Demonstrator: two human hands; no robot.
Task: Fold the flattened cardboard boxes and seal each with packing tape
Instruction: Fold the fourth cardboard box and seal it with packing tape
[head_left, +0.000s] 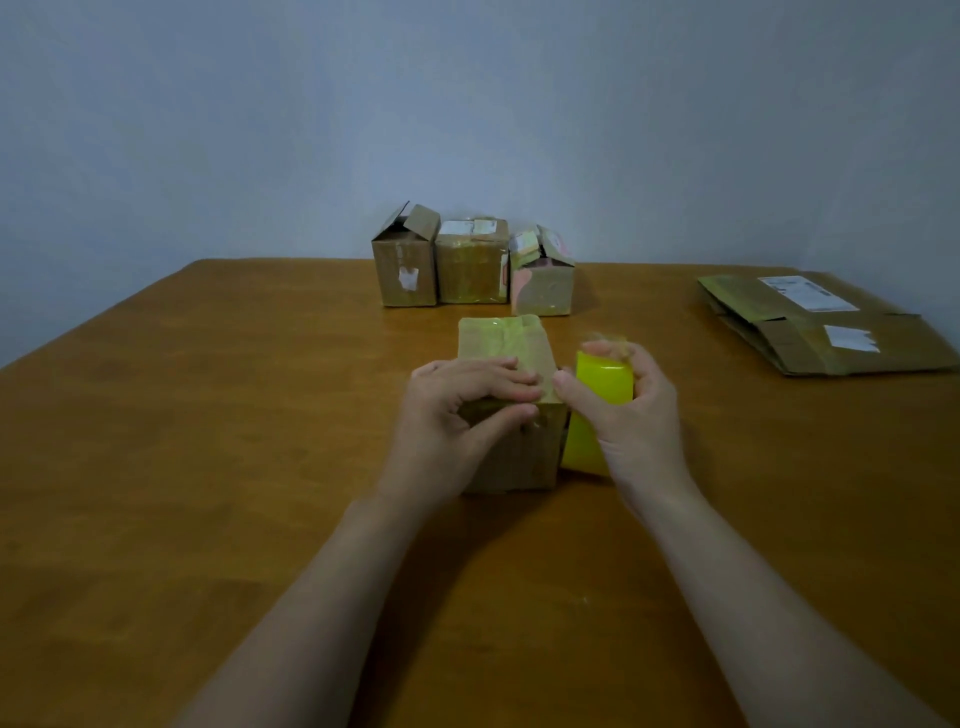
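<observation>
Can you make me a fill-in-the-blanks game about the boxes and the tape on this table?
1. The right hand holds a tape roll coloured ____.
2. The left hand grips the near box at its ____ edge.
3. The row of boxes at the back counts ____ boxes.
4. The flattened cardboard lies on the person's ____ side.
Missing words: yellow; top; three; right.

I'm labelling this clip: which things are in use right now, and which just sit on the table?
In use: cardboard box gripped by the left hand; yellow tape roll held in the right hand.
Lying about: three folded boxes at the back; flattened cardboard at far right.
</observation>
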